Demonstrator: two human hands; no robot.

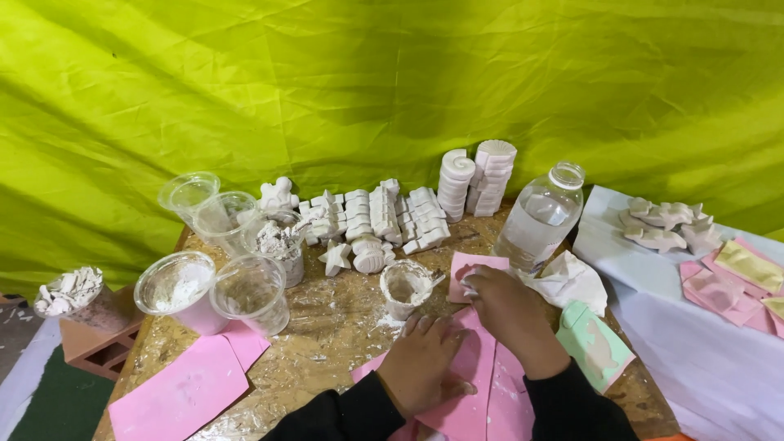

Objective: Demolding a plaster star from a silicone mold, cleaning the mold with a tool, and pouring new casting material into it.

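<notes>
I press my left hand flat, fingers spread, on the pink mould at the counter's near edge. My right hand pinches another pink mould beside the small cup. Judged step: positioning moulds; next needs steady alignment.

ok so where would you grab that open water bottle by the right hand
Grip the clear bottle around its ribbed middle, coming from the front right side. It stands upright with no cap, so a level side hold keeps it from spilling. The right hand is closest; white casts crowd its left and rear.
</notes>
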